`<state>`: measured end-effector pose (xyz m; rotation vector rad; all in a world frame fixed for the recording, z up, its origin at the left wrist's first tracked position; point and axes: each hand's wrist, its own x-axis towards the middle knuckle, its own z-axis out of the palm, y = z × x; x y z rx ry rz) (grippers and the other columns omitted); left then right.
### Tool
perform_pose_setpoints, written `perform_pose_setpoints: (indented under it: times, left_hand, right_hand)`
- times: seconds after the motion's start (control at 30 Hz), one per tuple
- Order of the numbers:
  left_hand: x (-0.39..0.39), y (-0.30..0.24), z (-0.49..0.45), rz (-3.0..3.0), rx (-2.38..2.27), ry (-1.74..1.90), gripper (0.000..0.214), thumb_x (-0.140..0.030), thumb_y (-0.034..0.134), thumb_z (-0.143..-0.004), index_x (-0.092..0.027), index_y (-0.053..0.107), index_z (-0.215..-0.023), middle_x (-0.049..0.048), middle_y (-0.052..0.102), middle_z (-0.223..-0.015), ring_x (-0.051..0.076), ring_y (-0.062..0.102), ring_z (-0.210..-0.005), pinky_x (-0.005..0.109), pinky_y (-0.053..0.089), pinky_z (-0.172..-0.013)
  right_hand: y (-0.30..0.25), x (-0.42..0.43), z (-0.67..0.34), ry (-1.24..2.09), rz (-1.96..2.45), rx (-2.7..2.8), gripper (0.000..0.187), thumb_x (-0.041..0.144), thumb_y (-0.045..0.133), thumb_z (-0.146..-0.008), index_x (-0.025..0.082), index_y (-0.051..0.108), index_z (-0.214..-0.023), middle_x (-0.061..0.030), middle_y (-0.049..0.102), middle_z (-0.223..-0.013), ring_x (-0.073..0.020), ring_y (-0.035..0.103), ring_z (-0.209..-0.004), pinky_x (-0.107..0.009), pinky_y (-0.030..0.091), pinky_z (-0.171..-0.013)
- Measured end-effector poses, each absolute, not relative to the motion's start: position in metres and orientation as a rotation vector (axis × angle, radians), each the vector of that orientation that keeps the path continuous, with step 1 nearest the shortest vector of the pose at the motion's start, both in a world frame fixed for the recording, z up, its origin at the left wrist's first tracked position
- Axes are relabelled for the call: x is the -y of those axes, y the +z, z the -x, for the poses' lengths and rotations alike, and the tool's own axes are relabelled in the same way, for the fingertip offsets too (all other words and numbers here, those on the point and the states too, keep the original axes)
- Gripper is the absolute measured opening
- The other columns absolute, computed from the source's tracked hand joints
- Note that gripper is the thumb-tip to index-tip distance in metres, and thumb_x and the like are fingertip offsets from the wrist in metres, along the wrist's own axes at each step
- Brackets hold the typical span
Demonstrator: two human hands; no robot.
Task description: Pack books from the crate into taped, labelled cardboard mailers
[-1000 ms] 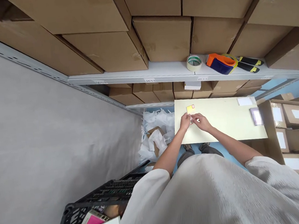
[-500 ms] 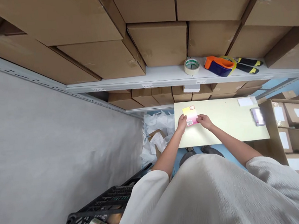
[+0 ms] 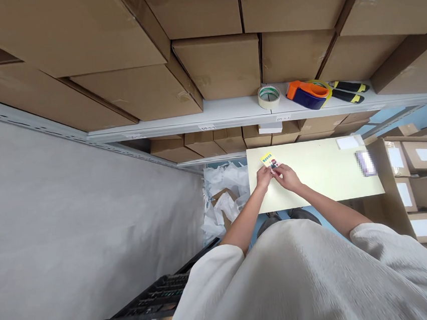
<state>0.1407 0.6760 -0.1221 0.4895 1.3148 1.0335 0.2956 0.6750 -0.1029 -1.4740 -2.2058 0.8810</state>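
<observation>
A small yellow and pink booklet (image 3: 269,160) with a cartoon figure on its front is held above the pale table (image 3: 312,170). My left hand (image 3: 264,178) grips its lower left edge, fingers closed. From the other side, my right hand (image 3: 287,177) pinches the lower right edge, close beside the left hand. The two hands hide the booklet's bottom part. Whether it is a thin booklet or a flat packet, I cannot tell.
On the shelf (image 3: 231,110) ahead sit a tape roll (image 3: 269,97), an orange and blue tape dispenser (image 3: 307,94) and black-yellow handled tools (image 3: 348,91). Cardboard boxes (image 3: 220,69) fill it. White waste paper (image 3: 225,184) lies left of the table, a black crate (image 3: 137,308) lower left.
The booklet has been turned over: its barcode side showed before, its cartoon side shows now. My hands have come closer together at its lower edge.
</observation>
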Motion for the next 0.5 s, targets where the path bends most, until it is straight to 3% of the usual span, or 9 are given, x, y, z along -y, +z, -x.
perform_pose_setpoints:
  times: [0.17, 0.37, 0.5]
  left_hand:
    - [-0.678, -0.13, -0.124, -0.46, -1.422, 1.026, 0.034, -0.05, 0.079, -0.09, -0.018, 0.07, -0.099, 0.009, 0.08, -0.097, 0.023, 0.077, -0.088, 0.039, 0.065, -0.082]
    - [-0.68, -0.145, -0.115, -0.502, -1.482, 0.992, 0.036, -0.052, 0.079, -0.089, -0.017, 0.071, -0.097, 0.008, 0.079, -0.091, 0.022, 0.075, -0.077, 0.037, 0.063, -0.076]
    - [-0.676, -0.159, -0.112, -0.672, -1.569, 0.959, 0.034, -0.05, 0.072, -0.093, -0.018, 0.072, -0.106, 0.0105, 0.081, -0.102, 0.025, 0.079, -0.092, 0.04, 0.063, -0.087]
  right_hand:
    - [-0.11, -0.681, -0.306, 0.813, 1.706, 2.022, 0.023, 0.031, 0.061, -0.097, 0.021, 0.076, -0.111, -0.0148, 0.072, -0.125, -0.0322, 0.066, -0.117, -0.048, 0.052, -0.106]
    - [-0.125, -0.688, -0.317, 1.33, 1.77, 1.623, 0.009, 0.029, 0.061, -0.085, 0.026, 0.063, -0.093, -0.0002, 0.072, -0.084, -0.0226, 0.072, -0.083, -0.037, 0.059, -0.081]
    - [-0.138, -0.684, -0.309, 1.37, 1.766, 1.504, 0.01, 0.027, 0.058, -0.08, 0.026, 0.063, -0.089, 0.0016, 0.072, -0.076, -0.0215, 0.073, -0.078, -0.036, 0.059, -0.08]
